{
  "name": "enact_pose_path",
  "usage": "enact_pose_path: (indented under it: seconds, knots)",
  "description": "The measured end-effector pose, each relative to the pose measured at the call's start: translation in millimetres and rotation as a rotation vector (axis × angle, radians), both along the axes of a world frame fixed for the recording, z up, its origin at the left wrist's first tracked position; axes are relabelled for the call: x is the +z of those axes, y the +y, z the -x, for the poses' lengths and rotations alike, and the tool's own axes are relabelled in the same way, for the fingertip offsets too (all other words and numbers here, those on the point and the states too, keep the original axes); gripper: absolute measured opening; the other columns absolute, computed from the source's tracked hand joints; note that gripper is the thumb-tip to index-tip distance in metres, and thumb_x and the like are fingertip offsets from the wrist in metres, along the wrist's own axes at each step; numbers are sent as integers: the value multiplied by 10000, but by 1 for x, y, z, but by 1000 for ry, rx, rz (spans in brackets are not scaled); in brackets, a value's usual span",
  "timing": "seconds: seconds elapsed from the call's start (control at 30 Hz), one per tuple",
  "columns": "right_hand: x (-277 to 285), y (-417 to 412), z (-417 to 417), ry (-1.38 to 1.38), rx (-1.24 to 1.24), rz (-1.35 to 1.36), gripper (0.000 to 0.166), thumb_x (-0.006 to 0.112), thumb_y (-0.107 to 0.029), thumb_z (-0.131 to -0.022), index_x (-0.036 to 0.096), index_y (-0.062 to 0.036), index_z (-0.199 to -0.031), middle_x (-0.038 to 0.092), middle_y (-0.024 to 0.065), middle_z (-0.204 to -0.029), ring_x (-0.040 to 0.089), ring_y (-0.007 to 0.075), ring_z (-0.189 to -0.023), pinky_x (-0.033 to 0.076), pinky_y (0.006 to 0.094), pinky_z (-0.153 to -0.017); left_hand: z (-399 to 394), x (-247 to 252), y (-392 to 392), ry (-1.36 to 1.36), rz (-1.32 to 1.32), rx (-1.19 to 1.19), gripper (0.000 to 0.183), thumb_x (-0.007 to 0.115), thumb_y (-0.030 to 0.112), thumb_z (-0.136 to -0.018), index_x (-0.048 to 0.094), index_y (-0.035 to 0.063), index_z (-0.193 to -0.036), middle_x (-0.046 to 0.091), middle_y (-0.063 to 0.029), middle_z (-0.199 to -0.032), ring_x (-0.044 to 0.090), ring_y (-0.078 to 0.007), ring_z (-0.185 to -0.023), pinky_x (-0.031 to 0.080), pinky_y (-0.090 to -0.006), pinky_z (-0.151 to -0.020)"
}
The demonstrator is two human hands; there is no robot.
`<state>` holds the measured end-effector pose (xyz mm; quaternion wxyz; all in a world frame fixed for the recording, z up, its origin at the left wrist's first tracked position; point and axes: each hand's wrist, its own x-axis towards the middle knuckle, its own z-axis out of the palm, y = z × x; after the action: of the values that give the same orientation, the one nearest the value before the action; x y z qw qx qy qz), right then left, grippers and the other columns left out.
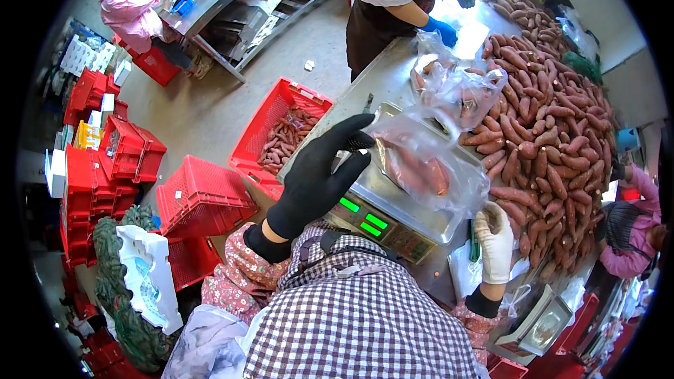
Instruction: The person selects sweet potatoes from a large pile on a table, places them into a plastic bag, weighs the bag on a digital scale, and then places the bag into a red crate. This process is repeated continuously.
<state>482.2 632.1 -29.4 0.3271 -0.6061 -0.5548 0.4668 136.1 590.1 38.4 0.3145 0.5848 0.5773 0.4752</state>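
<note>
A clear plastic bag of sweet potatoes (416, 163) lies on the metal pan (458, 229) of a digital scale (376, 221) with lit green readouts. My left hand (324, 173), in a black glove, is at the bag's left edge. Its thumb and fingers are spread apart, and nothing shows between them. On the bag's other side is my right hand (495, 242), in a white glove with curled fingers close to the plastic. Whether those fingers pinch the bag cannot be made out. More bagged sweet potatoes (458, 89) rest just beyond the scale.
A large heap of loose sweet potatoes (553, 142) covers the table's right side. Across the table stands a co-worker in blue gloves (442, 31). A red crate (242, 152) holding sweet potatoes sits beside the table at left. Plastic bags (466, 268) hang near my right hand.
</note>
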Motion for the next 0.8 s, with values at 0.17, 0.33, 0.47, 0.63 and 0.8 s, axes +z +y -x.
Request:
enact_pose_path:
  seconds: [0.17,0.33,0.47,0.63,0.8]
  knots:
    - [14,-3,0,37,-28,-168,489,643,-101,-892,454,7,-1330,558,94,-1173,537,166,-1042,431,265,-920,-1,17,2,39,-52,78,469,580,9,-873,477,25,-1331,627,-99,-1070,599,-159,-999,479,-307,-867]
    - [16,-4,-3,2,-91,-160,456,609,-112,-919,455,4,-1331,561,95,-1197,541,171,-1060,427,272,-934,-5,26,10,113,-134,107,472,597,21,-870,479,24,-1328,620,-98,-1082,594,-162,-1012,461,-308,-899]
    - [5,-4,-17,-54,-109,-177,461,597,-143,-930,444,6,-1338,557,107,-1212,544,180,-1067,424,285,-940,-13,32,23,114,-185,110,526,647,67,-848,463,20,-1339,597,-117,-1125,579,-192,-1052,444,-331,-930]
    - [1,4,-6,-59,-176,-147,543,634,-194,-902,417,25,-1348,530,149,-1254,522,215,-1115,405,307,-969,-45,25,62,460,-364,227,866,797,257,-717,337,31,-1415,485,-204,-1275,504,-339,-1171,389,-438,-1000]
    - [-13,58,50,-98,-46,-227,405,720,-206,-812,584,78,-1066,659,133,-932,603,207,-894,463,317,-829,-97,-74,130,744,-186,-7,821,739,311,-757,337,29,-1415,583,-193,-1133,566,-347,-1047,399,-442,-966]
